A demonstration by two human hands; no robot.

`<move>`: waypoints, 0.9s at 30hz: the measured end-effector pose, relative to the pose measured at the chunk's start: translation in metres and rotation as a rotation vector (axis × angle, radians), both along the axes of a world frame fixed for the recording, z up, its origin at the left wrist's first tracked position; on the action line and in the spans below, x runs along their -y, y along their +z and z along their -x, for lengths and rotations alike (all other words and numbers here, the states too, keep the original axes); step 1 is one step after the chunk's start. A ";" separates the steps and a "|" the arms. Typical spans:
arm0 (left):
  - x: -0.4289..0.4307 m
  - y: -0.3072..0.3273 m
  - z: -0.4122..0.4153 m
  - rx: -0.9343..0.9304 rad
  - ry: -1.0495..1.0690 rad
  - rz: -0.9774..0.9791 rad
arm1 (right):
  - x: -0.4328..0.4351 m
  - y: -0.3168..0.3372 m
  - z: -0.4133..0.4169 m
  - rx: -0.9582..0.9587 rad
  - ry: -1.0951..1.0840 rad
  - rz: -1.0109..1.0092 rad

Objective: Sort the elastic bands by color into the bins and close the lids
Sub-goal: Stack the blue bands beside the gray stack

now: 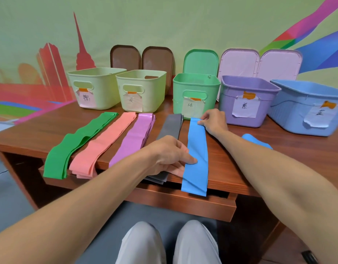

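Wooden desk (pixel 240 157), mural wall behind. Blue band (pixel 197 149): thin, limp, probably stretchy; lies flat, near end overhanging the edge. Left hand (pixel 170 155) pinches its midsection; right hand (pixel 213 121) pinches its far end. Best lifted by both ends. Beyond the grip: blue bin (pixel 307 109), open, far right.

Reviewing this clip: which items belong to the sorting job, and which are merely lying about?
Job:
blue band, pinched by left hand and right hand
green bands
pink bands
purple bands
grey bands
blue bin
green bin

Lying about:
nothing clearly; only the desk
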State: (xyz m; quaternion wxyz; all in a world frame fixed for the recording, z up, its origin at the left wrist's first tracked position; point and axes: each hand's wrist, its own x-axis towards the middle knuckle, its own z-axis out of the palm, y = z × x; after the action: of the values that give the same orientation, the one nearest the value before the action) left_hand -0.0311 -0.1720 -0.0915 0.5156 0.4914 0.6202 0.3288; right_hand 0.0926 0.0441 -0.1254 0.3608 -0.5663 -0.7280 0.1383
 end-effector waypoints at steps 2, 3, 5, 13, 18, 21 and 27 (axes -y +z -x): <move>0.000 0.000 -0.001 -0.013 -0.010 0.021 | 0.000 0.001 0.000 0.008 -0.007 -0.010; -0.001 0.000 -0.002 -0.025 -0.013 0.028 | 0.001 0.001 0.000 0.013 -0.007 -0.016; 0.000 0.000 -0.003 -0.069 -0.018 0.034 | 0.004 0.004 0.000 0.050 -0.002 -0.021; 0.003 0.009 -0.017 -0.408 -0.054 0.003 | 0.011 0.018 -0.007 0.246 0.069 0.030; 0.006 0.010 -0.024 -0.682 -0.143 -0.080 | 0.029 0.031 -0.025 0.267 0.109 0.031; 0.009 0.014 -0.027 -0.863 -0.132 -0.154 | 0.041 0.043 -0.046 0.301 0.191 0.046; 0.002 0.016 -0.037 -0.961 -0.148 -0.373 | 0.058 0.056 -0.096 0.312 0.295 0.116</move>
State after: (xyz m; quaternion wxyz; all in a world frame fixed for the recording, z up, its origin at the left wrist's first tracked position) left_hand 0.0056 -0.1737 -0.0751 0.0984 0.7128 0.6815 0.1336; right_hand 0.1882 -0.0138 -0.0696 0.1864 -0.4878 -0.8409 0.1418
